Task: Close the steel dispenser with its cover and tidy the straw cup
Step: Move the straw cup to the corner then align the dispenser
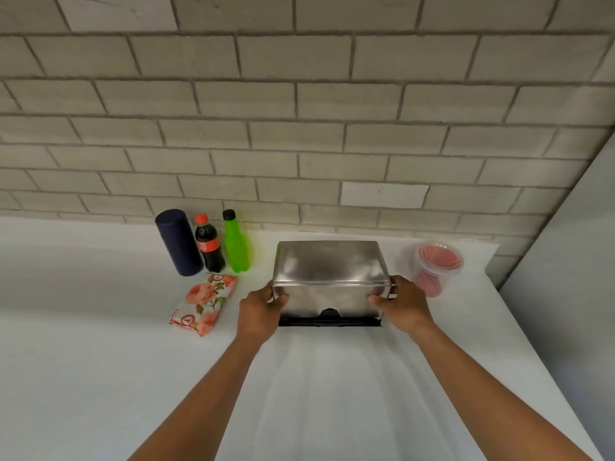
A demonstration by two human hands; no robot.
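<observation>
I had both hands, left hand (263, 306) and right hand (402, 304), clamped on the cover (331, 277)'s 2 short ends, its long axis crosswise, the straw cup (436, 266) nearer my right.

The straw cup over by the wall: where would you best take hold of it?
Grip the straw cup around its clear side wall, below the wide rim, coming from the near right side. It stands upright with pink straws fanning out of the top, and the steel dispenser crowds its left.

navy cylinder (178, 242), cola bottle (209, 244), green bottle (235, 242), floral packet (203, 302), brick wall (299, 111)
</observation>
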